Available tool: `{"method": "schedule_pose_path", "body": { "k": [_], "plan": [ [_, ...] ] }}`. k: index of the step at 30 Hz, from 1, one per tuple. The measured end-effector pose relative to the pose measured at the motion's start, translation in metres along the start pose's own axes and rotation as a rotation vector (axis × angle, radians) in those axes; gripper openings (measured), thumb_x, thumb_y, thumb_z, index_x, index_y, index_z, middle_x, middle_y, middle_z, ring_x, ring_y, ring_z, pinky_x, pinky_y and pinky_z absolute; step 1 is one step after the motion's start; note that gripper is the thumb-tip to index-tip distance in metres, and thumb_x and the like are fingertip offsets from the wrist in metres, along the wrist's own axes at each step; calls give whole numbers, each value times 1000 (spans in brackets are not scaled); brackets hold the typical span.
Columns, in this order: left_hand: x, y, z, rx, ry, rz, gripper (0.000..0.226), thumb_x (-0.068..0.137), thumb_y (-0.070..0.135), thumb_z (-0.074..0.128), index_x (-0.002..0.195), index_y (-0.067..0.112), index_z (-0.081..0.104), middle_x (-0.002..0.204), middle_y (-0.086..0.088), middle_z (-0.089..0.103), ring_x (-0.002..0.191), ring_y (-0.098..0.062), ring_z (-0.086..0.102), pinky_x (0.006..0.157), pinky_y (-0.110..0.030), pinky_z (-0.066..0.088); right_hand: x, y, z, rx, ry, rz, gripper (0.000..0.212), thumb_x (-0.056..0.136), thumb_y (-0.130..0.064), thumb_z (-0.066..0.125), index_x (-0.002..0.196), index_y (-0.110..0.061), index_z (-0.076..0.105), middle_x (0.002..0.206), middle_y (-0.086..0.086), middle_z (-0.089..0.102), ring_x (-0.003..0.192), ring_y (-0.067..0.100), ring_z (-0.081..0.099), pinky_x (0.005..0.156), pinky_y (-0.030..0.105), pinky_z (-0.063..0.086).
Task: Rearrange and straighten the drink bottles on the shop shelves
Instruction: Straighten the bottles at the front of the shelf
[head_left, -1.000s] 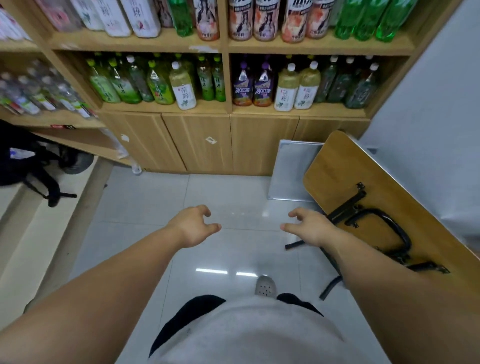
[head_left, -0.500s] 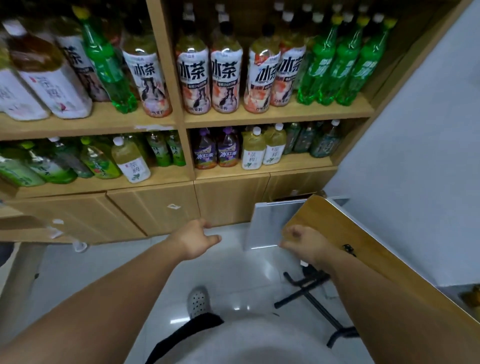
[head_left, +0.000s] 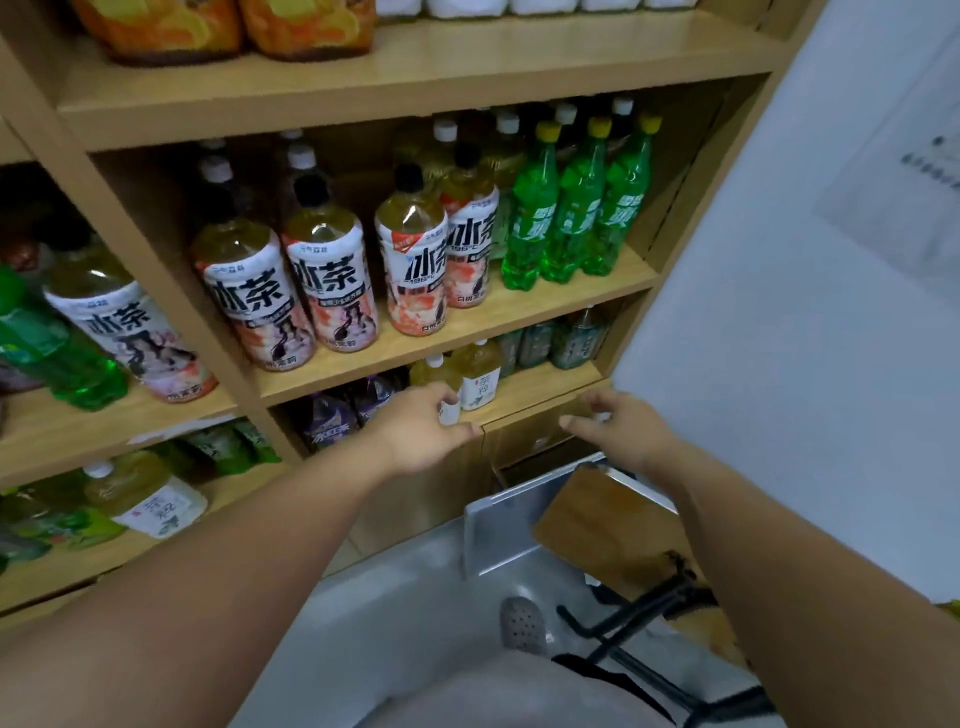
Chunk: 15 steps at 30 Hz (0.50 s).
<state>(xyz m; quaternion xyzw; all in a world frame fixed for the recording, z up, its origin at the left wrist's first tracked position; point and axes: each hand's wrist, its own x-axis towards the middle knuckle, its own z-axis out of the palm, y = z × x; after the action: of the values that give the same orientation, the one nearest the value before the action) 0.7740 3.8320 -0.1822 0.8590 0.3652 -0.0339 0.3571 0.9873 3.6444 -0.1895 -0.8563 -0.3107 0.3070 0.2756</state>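
Large iced-tea bottles (head_left: 332, 275) with white and pink labels stand in a row on the middle shelf (head_left: 467, 325). Three green soda bottles (head_left: 576, 208) with yellow caps stand to their right. On the shelf below are purple-labelled bottles (head_left: 327, 421), pale tea bottles (head_left: 480, 376) and dark green bottles (head_left: 550, 343). My left hand (head_left: 421, 428) is raised in front of the lower shelf, fingers apart and holding nothing. My right hand (head_left: 618, 428) hovers to its right, near the shelf's right end, also with nothing in it.
The left bay holds another iced-tea bottle (head_left: 130, 332), a green bottle (head_left: 47, 343) and tea bottles (head_left: 150, 499) lower down. A folded wooden table (head_left: 613, 525) with black legs and a grey panel (head_left: 498, 530) lean at the right. A white wall (head_left: 805, 312) closes the right side.
My view has tilted up and moved closer to the shelves. Both hands have risen from floor level to the lower shelf's front, staying apart and free.
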Motion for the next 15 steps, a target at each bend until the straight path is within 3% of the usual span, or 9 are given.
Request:
{"method": "schedule_pose_path", "body": {
  "k": [2,6,10,13,15],
  "plan": [
    [23,21,-4,-9,29,10,61,89,52,71,140,21,56,145,-6,58,128,-24,57,101,-34,48,28,1,-22,-9,20,-37,61,89,-52,73,140,-22,58,139,5,62,115,22,59,91,29,47],
    [64,68,-5,-19,115,23,59,90,50,70,139,22,55,141,-4,60,121,-23,59,90,-28,46,80,4,-64,36,59,-91,60,89,-51,74,139,-22,59,140,4,61,126,23,57,104,36,46],
    [98,127,-1,-158,197,5,66,90,50,70,147,26,46,144,-4,55,122,-25,59,97,-35,51,124,9,-104,164,111,-142,57,87,-50,76,136,-23,61,133,1,64,121,20,59,102,36,49],
    [125,168,2,-279,275,-17,76,90,52,70,154,29,37,151,0,49,125,-27,58,96,-33,49,157,6,-131,229,145,-166,62,87,-49,76,141,-23,57,134,1,61,118,19,60,100,35,49],
    [143,192,1,-305,359,-15,81,89,50,71,157,26,32,156,0,45,130,-25,55,107,-37,45,177,0,-146,261,168,-199,66,88,-48,75,145,-25,53,135,0,58,114,16,59,99,34,49]
  ]
}}
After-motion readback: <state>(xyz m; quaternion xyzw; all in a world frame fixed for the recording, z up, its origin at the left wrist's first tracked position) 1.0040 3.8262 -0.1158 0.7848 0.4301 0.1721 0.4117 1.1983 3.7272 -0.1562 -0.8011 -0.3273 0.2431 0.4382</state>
